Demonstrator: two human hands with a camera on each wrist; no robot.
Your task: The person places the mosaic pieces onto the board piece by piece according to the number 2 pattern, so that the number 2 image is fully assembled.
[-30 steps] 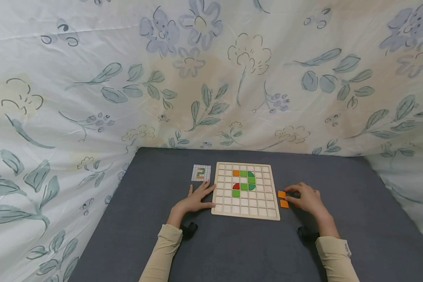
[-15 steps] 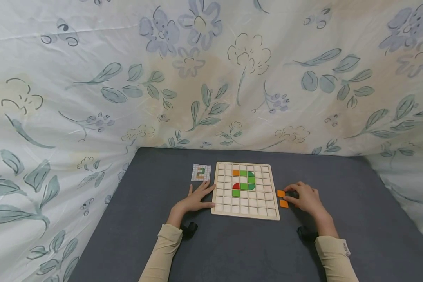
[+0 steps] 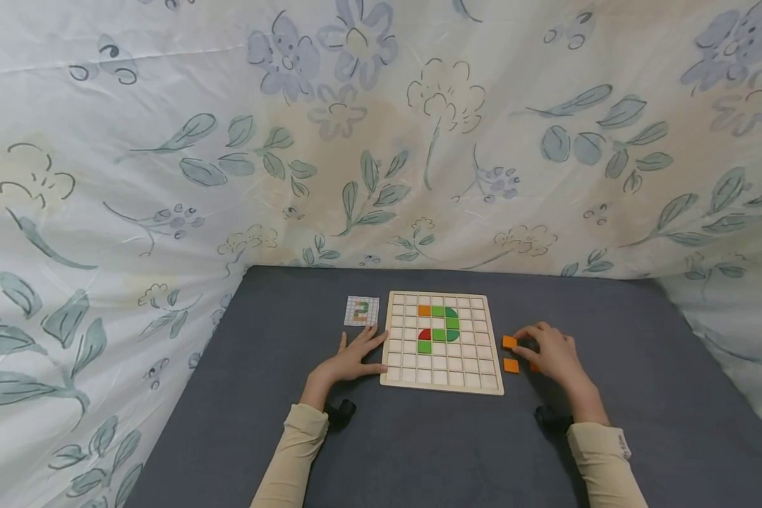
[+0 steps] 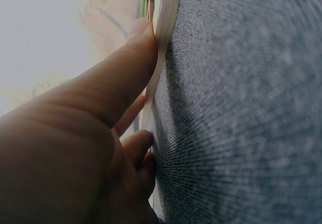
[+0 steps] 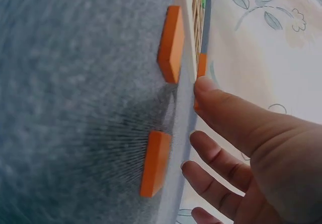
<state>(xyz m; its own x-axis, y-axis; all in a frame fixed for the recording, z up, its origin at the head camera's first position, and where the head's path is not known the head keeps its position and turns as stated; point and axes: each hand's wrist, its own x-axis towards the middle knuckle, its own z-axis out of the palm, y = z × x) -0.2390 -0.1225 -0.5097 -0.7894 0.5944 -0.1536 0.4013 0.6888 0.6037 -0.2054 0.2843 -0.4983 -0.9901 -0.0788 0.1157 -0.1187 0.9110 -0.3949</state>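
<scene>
A pale wooden grid board (image 3: 442, 377) lies on the dark cloth with orange, green and red pieces set in several cells. My left hand (image 3: 349, 358) rests at the board's left side with fingers spread. Its thumb (image 4: 128, 65) touches the board's edge in the left wrist view. To the right of the board, my right hand (image 3: 552, 353) pinches an orange square tile (image 3: 509, 342) between thumb and index finger. Another orange tile (image 3: 511, 365) lies just below it. A third orange tile (image 5: 156, 163) lies under the hand, mostly covered in the head view.
A small printed card (image 3: 361, 310) with a coloured grid figure lies beyond my left fingertips, beside the board. Floral fabric (image 3: 381, 141) hangs behind the dark cloth (image 3: 432, 451) and along its sides.
My right hand has moved slightly away from me with the pinched tile, which now sits farther from the lower tile. The third orange tile has come partly into view. My left hand stays put.
</scene>
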